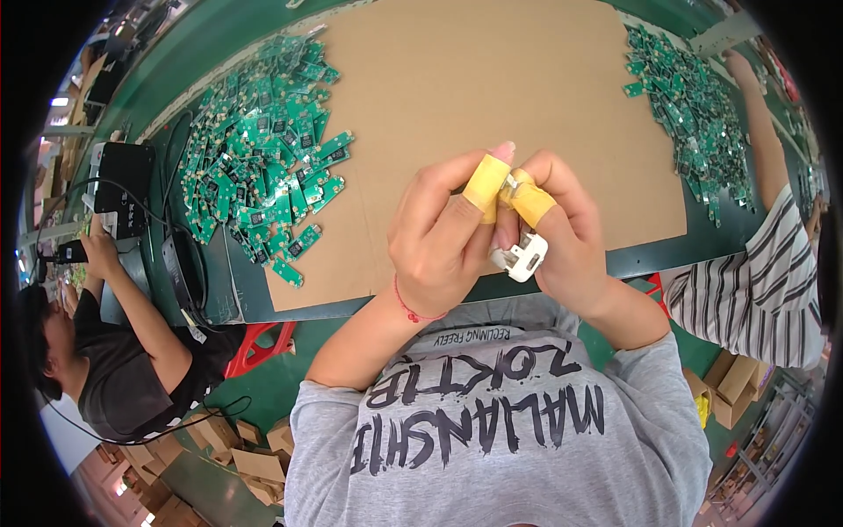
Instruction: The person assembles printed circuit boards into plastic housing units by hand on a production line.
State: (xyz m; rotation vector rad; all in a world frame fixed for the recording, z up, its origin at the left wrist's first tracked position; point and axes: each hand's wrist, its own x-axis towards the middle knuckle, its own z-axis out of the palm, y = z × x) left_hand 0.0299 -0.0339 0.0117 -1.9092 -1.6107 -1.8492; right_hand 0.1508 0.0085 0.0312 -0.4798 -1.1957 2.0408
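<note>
Both my hands are raised together over the near part of the brown cardboard sheet, fingers closed and nearly meeting. A small white plastic casing (527,257) with a rectangular port opening sticks out below the fingers, held between my left hand (439,221) and my right hand (566,230). Yellow tape (488,181) wraps a digit on each hand. Something small and shiny (509,183) shows between the taped digits; its kind is too small to tell. Fingers hide the casing's upper part. A red string bracelet (411,311) circles my left wrist.
The cardboard sheet (492,70) covers the green table. Heaps of green circuit boards lie on its left (263,149) and at the table's right (698,119). A person in black (132,351) sits at left beside cables; another in stripes (755,281) sits at right. Cardboard boxes (259,470) stand below.
</note>
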